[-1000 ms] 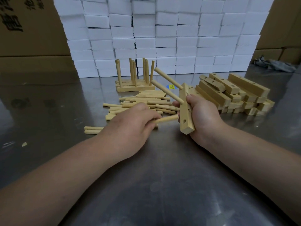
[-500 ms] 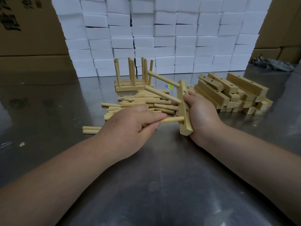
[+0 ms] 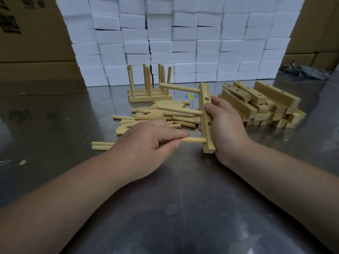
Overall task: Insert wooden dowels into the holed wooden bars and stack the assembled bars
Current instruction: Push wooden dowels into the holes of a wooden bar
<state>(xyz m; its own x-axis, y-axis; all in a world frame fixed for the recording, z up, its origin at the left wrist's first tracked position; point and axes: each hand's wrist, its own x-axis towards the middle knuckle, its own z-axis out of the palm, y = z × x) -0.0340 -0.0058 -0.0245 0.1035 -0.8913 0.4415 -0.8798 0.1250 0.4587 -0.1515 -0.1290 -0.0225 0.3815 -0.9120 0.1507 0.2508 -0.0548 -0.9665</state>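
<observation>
I have the right hand (image 3: 225, 129) curled round the holed wooden bar (image 3: 206, 114) at mid-table, with the bar's long axis nearly upright. Two dowels (image 3: 178, 88) stick out of it, pointing left. My left hand (image 3: 145, 143) pinches a third dowel (image 3: 194, 140), which lies left-right with its right end in the bar's lowest hole. Loose dowels (image 3: 156, 116) lie just beyond the left hand, and spare bars (image 3: 260, 105) are piled to the right.

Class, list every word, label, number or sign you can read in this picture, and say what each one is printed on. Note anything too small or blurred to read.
Dark printed characters on the cardboard box, upper left: cut off by the picture's edge and blurred, not readable.
Print on the blue and yellow sticker stuck to the metal table: too small to read.
No other text shows, so nothing here can be quoted.
</observation>
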